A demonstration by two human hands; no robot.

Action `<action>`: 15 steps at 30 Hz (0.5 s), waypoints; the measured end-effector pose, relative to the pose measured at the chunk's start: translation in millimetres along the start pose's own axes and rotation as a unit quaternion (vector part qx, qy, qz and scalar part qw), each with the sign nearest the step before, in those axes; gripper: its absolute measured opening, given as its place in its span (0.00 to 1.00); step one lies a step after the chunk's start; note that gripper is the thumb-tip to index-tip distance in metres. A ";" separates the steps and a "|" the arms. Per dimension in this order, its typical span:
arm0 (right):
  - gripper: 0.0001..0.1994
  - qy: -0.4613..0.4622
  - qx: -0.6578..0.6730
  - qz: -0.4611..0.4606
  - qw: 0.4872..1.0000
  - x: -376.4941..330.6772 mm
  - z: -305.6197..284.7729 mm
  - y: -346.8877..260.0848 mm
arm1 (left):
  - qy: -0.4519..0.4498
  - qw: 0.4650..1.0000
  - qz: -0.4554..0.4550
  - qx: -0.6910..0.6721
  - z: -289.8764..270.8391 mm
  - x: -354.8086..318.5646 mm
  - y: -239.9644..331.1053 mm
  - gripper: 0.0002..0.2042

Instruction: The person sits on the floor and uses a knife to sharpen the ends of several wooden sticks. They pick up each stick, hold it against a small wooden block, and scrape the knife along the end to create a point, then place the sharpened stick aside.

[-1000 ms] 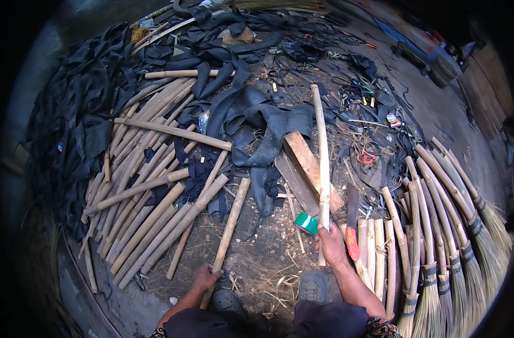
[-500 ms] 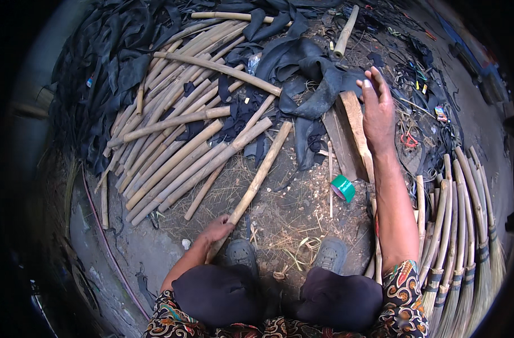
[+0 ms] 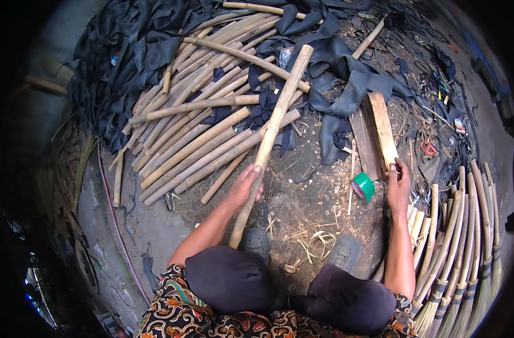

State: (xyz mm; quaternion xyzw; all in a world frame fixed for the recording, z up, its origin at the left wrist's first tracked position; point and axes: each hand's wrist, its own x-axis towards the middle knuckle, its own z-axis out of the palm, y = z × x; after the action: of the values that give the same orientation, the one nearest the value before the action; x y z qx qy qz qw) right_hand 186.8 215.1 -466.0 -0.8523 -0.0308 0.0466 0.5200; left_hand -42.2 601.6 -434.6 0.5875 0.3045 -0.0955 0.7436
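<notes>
A long pale bamboo pole [image 3: 279,115] slants up from beside my left shoe, its far end lifted over the pile. My left hand [image 3: 245,188] is closed round its lower half, thumb along the top. On the right, my right hand [image 3: 399,183] has its fingers curled at the near end of a rough wooden block [image 3: 384,127], thumb against the wood. Part of that grip is hidden by the hand. Just left of it a green roll of tape [image 3: 363,187] rests on the ground.
Many bamboo poles [image 3: 197,158] lie heaped at the left. Black rubber strips [image 3: 121,73] spread behind them. Several long-handled brooms [image 3: 462,242] stand bundled at the right. Wood chips and a coil of pale fibre strips [image 3: 320,243] litter the ground near my shoes.
My left hand has slid its hold upward and raised the bamboo pole toward me. My right hand came down from above the wooden block to its near end. The view shifted left.
</notes>
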 end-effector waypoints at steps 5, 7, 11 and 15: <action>0.18 -0.119 0.083 0.043 0.989 -41.1 19.4 -11.7 | -0.030 0.992 0.046 -0.111 20.5 35.4 40.3 0.35; 0.20 -0.225 0.100 0.062 0.967 -72.9 40.6 -25.1 | -0.073 0.986 0.072 -0.128 30.5 50.7 58.8 0.33; 0.24 -0.376 0.138 0.031 0.916 -121.2 83.6 -52.8 | -0.141 0.978 0.069 -0.135 62.3 64.2 85.5 0.33; 0.16 -0.340 0.058 0.022 0.938 -131.3 90.7 -64.7 | -0.192 0.965 0.069 -0.164 87.7 69.4 98.2 0.33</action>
State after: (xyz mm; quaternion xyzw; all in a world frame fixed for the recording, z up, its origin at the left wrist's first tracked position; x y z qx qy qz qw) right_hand 45.9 311.5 -443.5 -0.7543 -0.1847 0.3470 0.5258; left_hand 92.0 563.4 -382.8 0.4479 0.1260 -0.1042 0.8790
